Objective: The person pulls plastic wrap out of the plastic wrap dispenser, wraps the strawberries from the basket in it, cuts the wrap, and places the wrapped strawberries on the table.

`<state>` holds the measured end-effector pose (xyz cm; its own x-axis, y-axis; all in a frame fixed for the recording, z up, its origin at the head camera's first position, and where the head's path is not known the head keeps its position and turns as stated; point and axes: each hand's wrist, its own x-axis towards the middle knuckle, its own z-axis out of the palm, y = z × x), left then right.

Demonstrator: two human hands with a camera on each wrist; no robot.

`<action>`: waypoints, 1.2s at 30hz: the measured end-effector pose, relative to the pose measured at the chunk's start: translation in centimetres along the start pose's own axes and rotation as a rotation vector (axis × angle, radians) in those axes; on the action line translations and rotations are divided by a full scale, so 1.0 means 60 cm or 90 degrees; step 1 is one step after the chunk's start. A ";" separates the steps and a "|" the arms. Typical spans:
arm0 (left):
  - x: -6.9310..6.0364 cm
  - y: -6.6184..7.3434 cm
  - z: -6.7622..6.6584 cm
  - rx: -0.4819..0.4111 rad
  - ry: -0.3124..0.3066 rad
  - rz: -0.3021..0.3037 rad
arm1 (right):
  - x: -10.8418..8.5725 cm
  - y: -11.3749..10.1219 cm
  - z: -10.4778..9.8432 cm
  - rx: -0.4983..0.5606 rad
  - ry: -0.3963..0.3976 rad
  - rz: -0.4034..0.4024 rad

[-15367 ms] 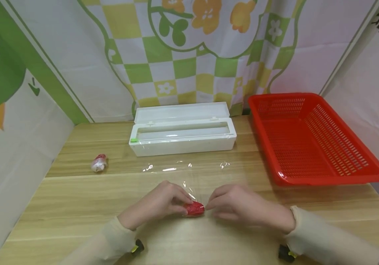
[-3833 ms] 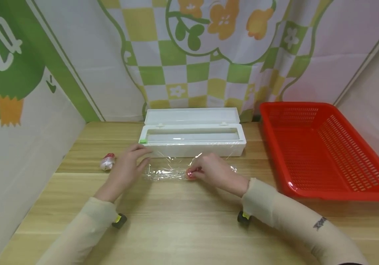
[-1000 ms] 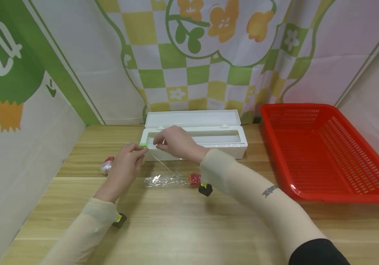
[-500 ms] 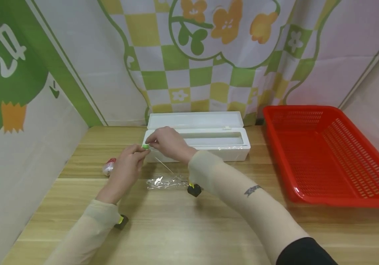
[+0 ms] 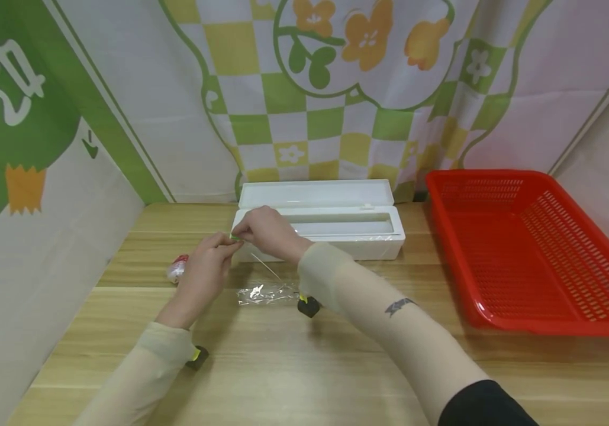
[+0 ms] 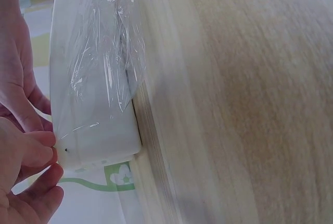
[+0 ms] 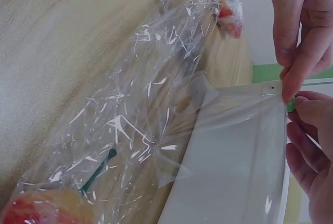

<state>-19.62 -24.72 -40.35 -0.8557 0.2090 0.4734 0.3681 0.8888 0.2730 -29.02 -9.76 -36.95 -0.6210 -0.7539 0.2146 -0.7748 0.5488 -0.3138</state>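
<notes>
A white cling film dispenser (image 5: 357, 248) stands at the back of the table, lid up. My right hand (image 5: 269, 231) reaches across to its left end and pinches the small green slide cutter (image 7: 291, 105). At that same end, my left hand (image 5: 203, 275) grips the corner between thumb and finger. Crumpled clear cling film (image 7: 130, 104) hangs down the dispenser's front and onto the table. Inside the film lies a red-and-yellow fruit-like thing (image 7: 44, 209) with a green stem; in the head view my right wrist covers it.
A small red thing wrapped in film (image 5: 177, 269) lies left of my left hand. The red slotted basket (image 5: 469, 284) stands on the right of the wooden table (image 5: 261, 378). A patterned curtain (image 5: 325, 118) hangs behind the dispenser.
Earlier my right hand held the red thing, then let go. Over the last second it moved left to the green cutter. My left hand has stayed at the dispenser's left end.
</notes>
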 end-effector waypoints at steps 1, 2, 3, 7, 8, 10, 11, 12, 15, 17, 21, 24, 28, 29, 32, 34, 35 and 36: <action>0.000 0.001 -0.001 0.001 -0.002 -0.001 | 0.000 0.000 0.000 0.001 0.002 -0.001; 0.000 0.001 -0.001 0.000 -0.004 -0.003 | 0.000 0.000 0.001 0.003 0.005 -0.002; 0.000 0.001 -0.001 -0.001 -0.006 -0.003 | 0.001 0.000 0.001 0.004 0.006 -0.002; 0.001 0.002 -0.002 -0.003 -0.011 -0.002 | 0.002 -0.002 0.001 -0.001 0.003 0.007; 0.001 0.003 -0.002 -0.002 -0.012 -0.001 | 0.003 -0.003 0.000 -0.003 0.001 0.008; 0.001 0.003 -0.001 0.000 -0.014 -0.002 | 0.004 -0.005 -0.001 -0.007 -0.004 0.010; 0.002 0.003 -0.001 0.000 -0.016 -0.003 | 0.004 -0.005 -0.002 -0.010 -0.006 0.009; 0.002 0.003 -0.001 0.002 -0.018 -0.004 | 0.005 -0.006 -0.003 -0.010 -0.009 0.008; 0.002 0.004 -0.002 0.003 -0.026 -0.010 | 0.005 -0.005 -0.005 -0.014 -0.020 -0.002; 0.003 0.005 -0.003 0.003 -0.034 -0.016 | 0.006 -0.002 -0.005 -0.022 -0.025 -0.013; 0.005 0.006 -0.008 0.003 -0.052 -0.026 | 0.006 0.003 -0.008 -0.047 -0.026 -0.046; 0.006 0.005 -0.010 0.007 -0.061 -0.030 | 0.005 0.006 -0.010 -0.064 -0.027 -0.067; 0.008 0.003 -0.011 0.007 -0.068 -0.032 | 0.004 0.009 -0.012 -0.077 -0.030 -0.082; 0.008 0.003 -0.011 0.006 -0.070 -0.034 | 0.004 0.010 -0.012 -0.080 -0.030 -0.084; 0.010 0.005 -0.013 0.007 -0.081 -0.038 | 0.003 0.011 -0.014 -0.076 -0.029 -0.083; 0.011 0.006 -0.015 0.009 -0.088 -0.040 | 0.002 0.012 -0.014 -0.073 -0.032 -0.081; 0.012 0.007 -0.016 0.008 -0.091 -0.042 | 0.002 0.013 -0.015 -0.070 -0.034 -0.081; 0.012 0.008 -0.017 0.008 -0.095 -0.042 | 0.001 0.013 -0.016 -0.067 -0.037 -0.081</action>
<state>-19.69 -24.59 -39.03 -0.9228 0.2072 0.3249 0.3055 0.9073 0.2890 -29.80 -9.05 -36.30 -0.5121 -0.8374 0.1910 -0.8564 0.4809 -0.1879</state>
